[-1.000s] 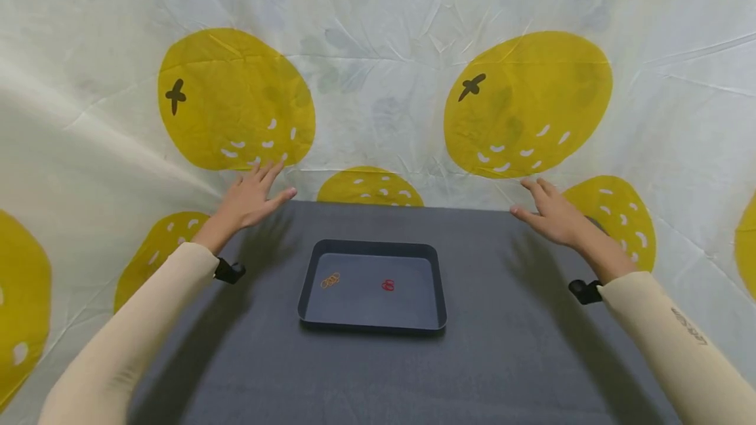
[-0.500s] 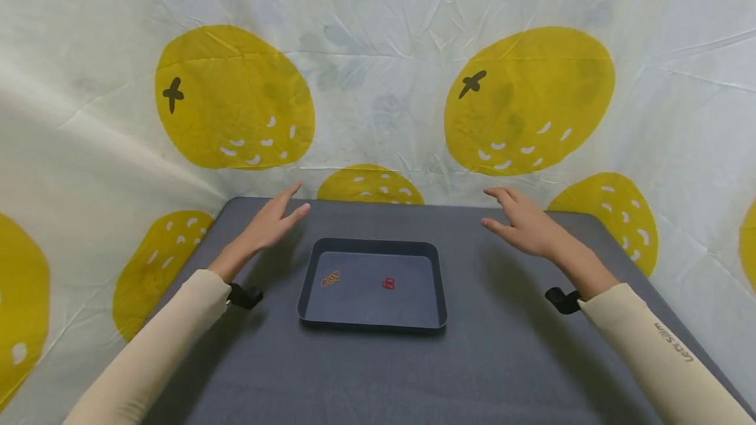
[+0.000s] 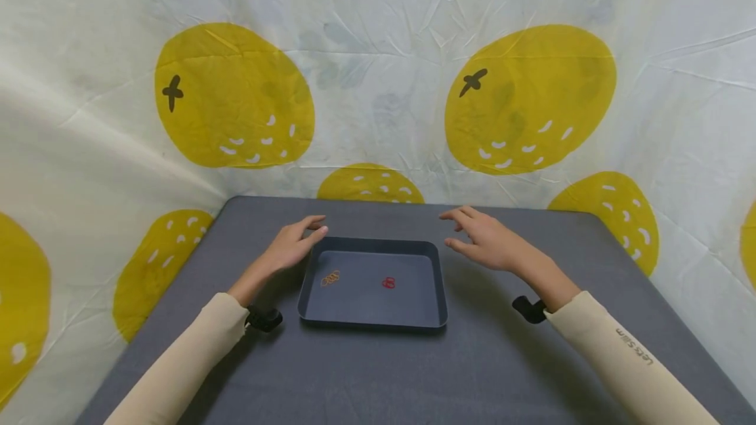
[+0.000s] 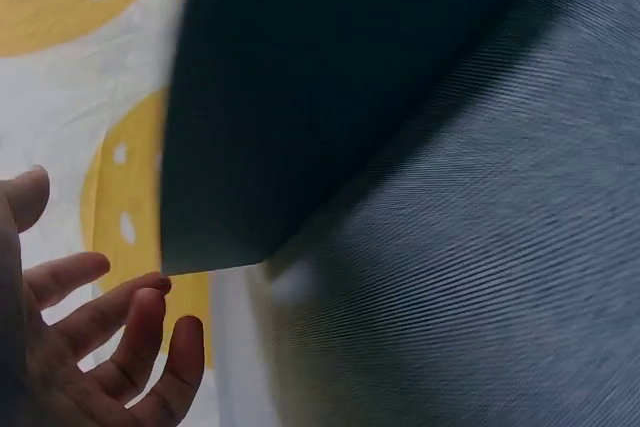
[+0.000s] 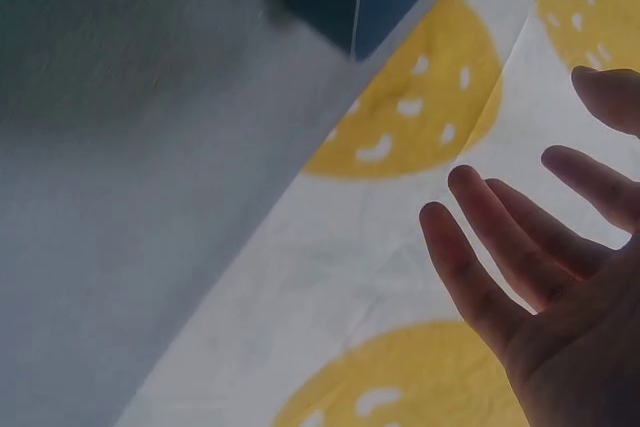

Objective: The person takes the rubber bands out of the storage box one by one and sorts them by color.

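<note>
A dark grey rectangular tray (image 3: 372, 323) lies on the table, seen whole in the head view. Inside it, a small cluster of orange rings (image 3: 331, 279) lies on the left and a few red rings (image 3: 388, 283) lie right of the middle; they look like rubber bands. My left hand (image 3: 291, 244) hovers at the tray's far left corner, fingers loosely bent and holding nothing. In the left wrist view its fingertips overlap the tray's corner (image 4: 240, 197). My right hand (image 3: 487, 238) hangs in the air just right of the tray's far right corner, empty, its fingers spread and relaxed.
The table (image 3: 378, 379) has a dark grey cloth-like top. Behind it and at both sides hangs a white curtain (image 3: 378, 130) printed with large yellow fruit. A black wrist camera (image 3: 264, 319) sits below my left wrist, another black camera (image 3: 528, 309) below my right.
Both hands have come inward and lower toward the tray, the left moving right and the right moving left. The tray and the rings in it have stayed in place.
</note>
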Demonstrator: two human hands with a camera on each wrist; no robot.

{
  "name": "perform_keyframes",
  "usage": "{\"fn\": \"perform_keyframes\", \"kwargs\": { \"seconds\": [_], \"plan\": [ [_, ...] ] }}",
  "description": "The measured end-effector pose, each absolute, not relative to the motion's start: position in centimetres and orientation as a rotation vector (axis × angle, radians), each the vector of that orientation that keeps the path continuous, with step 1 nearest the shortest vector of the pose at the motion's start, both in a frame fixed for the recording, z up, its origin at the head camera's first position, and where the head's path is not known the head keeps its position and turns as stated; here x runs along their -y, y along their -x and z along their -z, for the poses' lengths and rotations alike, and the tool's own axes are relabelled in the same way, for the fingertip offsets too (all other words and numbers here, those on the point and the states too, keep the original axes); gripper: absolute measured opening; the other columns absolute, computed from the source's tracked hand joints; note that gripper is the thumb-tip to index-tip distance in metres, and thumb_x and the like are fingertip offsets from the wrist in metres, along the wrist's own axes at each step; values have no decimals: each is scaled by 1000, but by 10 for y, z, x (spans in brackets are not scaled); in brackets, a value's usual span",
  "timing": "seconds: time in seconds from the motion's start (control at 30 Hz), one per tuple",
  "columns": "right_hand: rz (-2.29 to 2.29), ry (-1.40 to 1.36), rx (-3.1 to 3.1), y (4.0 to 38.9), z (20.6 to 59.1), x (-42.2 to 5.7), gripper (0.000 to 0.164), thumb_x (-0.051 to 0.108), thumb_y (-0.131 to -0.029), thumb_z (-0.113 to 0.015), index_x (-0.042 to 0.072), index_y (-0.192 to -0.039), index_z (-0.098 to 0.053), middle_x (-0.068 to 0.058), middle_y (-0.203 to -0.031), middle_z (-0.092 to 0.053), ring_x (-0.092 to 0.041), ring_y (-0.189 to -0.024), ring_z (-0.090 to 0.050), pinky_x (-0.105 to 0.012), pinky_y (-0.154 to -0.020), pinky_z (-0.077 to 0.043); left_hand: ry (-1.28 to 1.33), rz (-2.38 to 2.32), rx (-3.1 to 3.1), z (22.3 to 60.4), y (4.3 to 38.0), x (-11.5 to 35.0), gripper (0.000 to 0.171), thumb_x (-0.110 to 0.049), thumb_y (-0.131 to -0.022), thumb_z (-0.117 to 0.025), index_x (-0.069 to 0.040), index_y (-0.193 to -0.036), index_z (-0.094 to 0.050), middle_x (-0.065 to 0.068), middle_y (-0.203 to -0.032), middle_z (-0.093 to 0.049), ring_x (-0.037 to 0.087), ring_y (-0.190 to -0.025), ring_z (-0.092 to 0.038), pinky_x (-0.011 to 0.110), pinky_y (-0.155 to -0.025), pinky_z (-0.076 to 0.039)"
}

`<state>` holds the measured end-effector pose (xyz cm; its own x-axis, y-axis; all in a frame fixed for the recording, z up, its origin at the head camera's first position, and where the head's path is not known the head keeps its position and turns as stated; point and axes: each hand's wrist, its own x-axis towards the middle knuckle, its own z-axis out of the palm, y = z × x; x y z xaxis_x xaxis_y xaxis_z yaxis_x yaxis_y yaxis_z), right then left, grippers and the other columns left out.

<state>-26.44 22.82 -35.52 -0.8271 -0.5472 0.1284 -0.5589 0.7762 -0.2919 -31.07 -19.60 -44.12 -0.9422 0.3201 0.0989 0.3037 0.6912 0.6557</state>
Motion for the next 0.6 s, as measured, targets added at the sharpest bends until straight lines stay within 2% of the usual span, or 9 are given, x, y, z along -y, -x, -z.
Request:
{"fn": "perform_keyframes", "kwargs": {
  "seconds": [0.1,0.23,0.37,0.6],
  "plan": [
    [-541,-940,2929,264,360,-216,51,28,-101,-68,12,-147,-52,-13,-141,-57,-30,-116,-66,-49,-90,-57,-550,-1064,-2875,450,310,193,62,-55,-109,-42,-17,-157,-46,17,-146,-60,40,-126,-63,59,-100,-52],
    [-608,-973,2931,267,366,-200,52,29,-102,-67,13,-149,-51,-12,-142,-58,-28,-116,-67,-47,-91,-58,-575,-1055,-2854,459,308,192,57,-48,-110,-44,-16,-157,-46,18,-147,-59,40,-131,-60,60,-105,-49],
    [-673,-1022,2924,269,369,-183,54,30,-103,-66,14,-151,-49,-13,-144,-58,-26,-115,-68,-46,-92,-58,-573,-1057,-2854,464,304,191,51,-41,-111,-46,-16,-156,-48,15,-152,-56,39,-138,-55,60,-112,-44],
    [-776,-1089,2901,274,375,-156,51,27,-103,-66,14,-150,-50,-11,-142,-59,-23,-112,-70,-43,-93,-59,-589,-1125,-2824,473,301,194,50,-33,-113,-43,-15,-159,-43,14,-160,-48,41,-145,-47,62,-116,-38]
  ]
}}
